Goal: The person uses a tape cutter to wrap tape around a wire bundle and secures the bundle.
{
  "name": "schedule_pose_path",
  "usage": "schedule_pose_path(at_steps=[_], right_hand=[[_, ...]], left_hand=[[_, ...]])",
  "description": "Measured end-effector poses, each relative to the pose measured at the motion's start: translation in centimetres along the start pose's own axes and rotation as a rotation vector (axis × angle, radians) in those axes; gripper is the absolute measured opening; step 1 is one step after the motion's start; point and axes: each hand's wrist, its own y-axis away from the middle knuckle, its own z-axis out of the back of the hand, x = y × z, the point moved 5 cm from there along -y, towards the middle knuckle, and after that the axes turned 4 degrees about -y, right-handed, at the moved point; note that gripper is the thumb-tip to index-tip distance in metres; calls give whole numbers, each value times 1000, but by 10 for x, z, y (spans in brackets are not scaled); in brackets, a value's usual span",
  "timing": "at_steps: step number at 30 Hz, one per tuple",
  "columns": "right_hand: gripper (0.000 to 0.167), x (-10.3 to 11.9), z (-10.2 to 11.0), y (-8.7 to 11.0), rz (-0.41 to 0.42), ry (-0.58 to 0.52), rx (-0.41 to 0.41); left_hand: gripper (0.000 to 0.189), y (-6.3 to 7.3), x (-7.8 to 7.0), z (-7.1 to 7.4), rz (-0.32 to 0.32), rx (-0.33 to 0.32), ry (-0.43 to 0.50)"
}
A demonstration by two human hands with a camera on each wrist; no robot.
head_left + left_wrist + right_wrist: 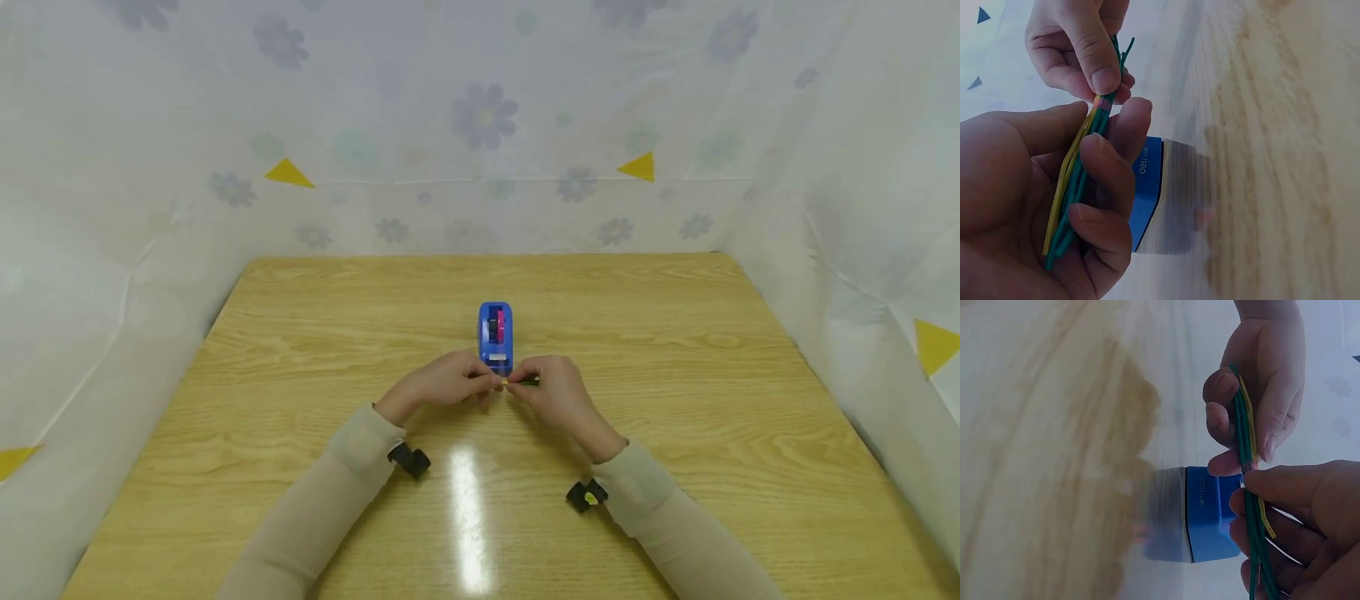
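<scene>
Both hands meet on a thin bundle of green and yellow wires, just in front of a blue tape dispenser. My left hand holds the bundle, its fingers curled along it with the ends in the palm, as the left wrist view shows. From the other side, my right hand pinches the wires between thumb and forefinger near their middle. A shiny, see-through band shows there, between the two hands' fingertips. A pink tape roll sits inside the dispenser.
The wooden table reaches away to a flower-printed white curtain, which also hangs along both sides. Yellow triangles mark the curtain. A black wrist camera is strapped to the left sleeve, another camera to the right.
</scene>
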Motion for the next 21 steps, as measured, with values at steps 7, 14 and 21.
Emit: schedule_pose_path(at_steps=[7,14,21], right_hand=[[4,2,0,1,12,23,-25],[3,1,-1,0,24,-38,-8],[5,-3,-2,-2,-4,-88,25]], left_hand=[[32,-1,2,-1,0,-11,46],[26,0,-1,2,-10,-94,10],[20,1,-5,5,-39,-142,-20]])
